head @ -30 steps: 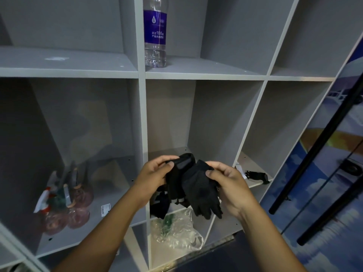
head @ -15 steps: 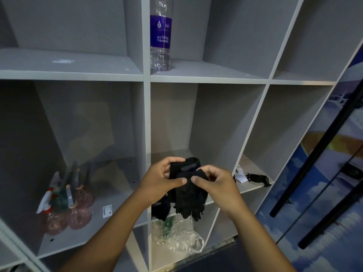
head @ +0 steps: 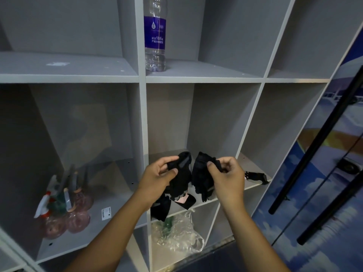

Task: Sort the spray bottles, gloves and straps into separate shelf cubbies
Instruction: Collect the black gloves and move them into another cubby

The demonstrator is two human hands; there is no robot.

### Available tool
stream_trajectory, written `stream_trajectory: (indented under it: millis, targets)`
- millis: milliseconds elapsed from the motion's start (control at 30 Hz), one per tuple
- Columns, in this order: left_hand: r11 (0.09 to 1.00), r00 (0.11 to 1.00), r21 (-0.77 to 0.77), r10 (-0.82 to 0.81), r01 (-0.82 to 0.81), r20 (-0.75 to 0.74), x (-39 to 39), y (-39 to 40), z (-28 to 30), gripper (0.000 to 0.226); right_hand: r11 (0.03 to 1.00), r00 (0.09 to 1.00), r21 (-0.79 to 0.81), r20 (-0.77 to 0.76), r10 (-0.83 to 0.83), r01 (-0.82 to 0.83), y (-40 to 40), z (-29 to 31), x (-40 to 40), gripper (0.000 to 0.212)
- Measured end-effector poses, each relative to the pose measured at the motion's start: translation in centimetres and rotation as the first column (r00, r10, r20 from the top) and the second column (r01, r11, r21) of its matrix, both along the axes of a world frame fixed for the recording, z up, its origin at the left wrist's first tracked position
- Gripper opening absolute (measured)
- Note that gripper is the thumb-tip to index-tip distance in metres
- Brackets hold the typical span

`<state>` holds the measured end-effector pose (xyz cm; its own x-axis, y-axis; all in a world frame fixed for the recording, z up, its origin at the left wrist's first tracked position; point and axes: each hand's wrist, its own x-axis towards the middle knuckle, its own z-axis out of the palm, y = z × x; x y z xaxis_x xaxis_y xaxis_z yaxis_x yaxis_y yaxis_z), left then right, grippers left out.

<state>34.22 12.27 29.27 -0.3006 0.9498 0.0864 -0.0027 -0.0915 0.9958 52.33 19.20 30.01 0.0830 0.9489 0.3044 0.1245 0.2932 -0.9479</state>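
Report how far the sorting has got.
Done, it seems: spray bottles grouped in the left cubby; a strap lies in the right cubby. In hand: left hand and right hand each hold a black glove at the middle cubby. Left: setting the gloves down.

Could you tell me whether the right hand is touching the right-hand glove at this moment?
Touching. The head view shows the right hand pinching the cuff of the right glove between thumb and fingers, with the glove hanging below.
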Motion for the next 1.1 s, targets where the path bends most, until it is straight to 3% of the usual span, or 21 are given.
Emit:
stream_trajectory:
  millis: [133, 267, 400, 500, 633, 767, 900, 1100]
  targets:
    - [0.997, 0.997, 0.034, -0.062, 0.063, -0.044, 1.4, 0.1, 0.4, 0.04, 0.987, 0.99, 0.142, 0.124, 0.063, -0.081, -1.3, -0.4, -2.4, 0.018]
    - [0.996, 0.998, 0.06, -0.064, 0.065, -0.015, 1.7, 0.1, 0.4, 0.042, 0.974, 0.969, 0.13, 0.19, 0.159, -0.185, -1.1, -1.2, -2.7, 0.017]
    - [0.995, 0.997, 0.064, -0.081, 0.08, 0.007, 1.3, 0.4, 0.3, 0.042, 0.942, 0.928, 0.144, 0.273, 0.255, -0.302, -1.3, -1.5, -1.9, 0.032]
    - [0.997, 0.999, 0.067, -0.048, 0.047, 0.004, 1.4, 1.2, 0.4, 0.037, 0.919, 0.904, 0.146, 0.286, 0.316, -0.368, -1.5, -1.4, -1.7, 0.028]
    - [0.998, 0.997, 0.023, -0.05, 0.051, -0.052, 0.7, 1.9, 1.1, 0.029, 0.933, 0.941, 0.249, 0.284, 0.184, -0.258, 0.2, -0.6, -1.0, 0.021]
    - [0.993, 0.985, 0.027, -0.11, 0.115, -0.129, 0.0, 1.9, 2.5, 0.029, 0.928, 0.901, 0.211, 0.378, 0.212, -0.307, 2.3, 1.3, -0.4, 0.029]
    - [0.993, 0.987, 0.048, -0.105, 0.111, -0.12, -0.2, 1.9, 3.2, 0.03, 0.929, 0.92, 0.239, 0.341, 0.193, -0.284, 2.6, 1.9, -0.6, 0.015]
    - [0.991, 0.986, 0.057, -0.112, 0.12, -0.126, -0.3, 1.9, 3.4, 0.032, 0.942, 0.944, 0.163, 0.208, 0.258, -0.293, 2.7, 1.4, -0.6, 0.011]
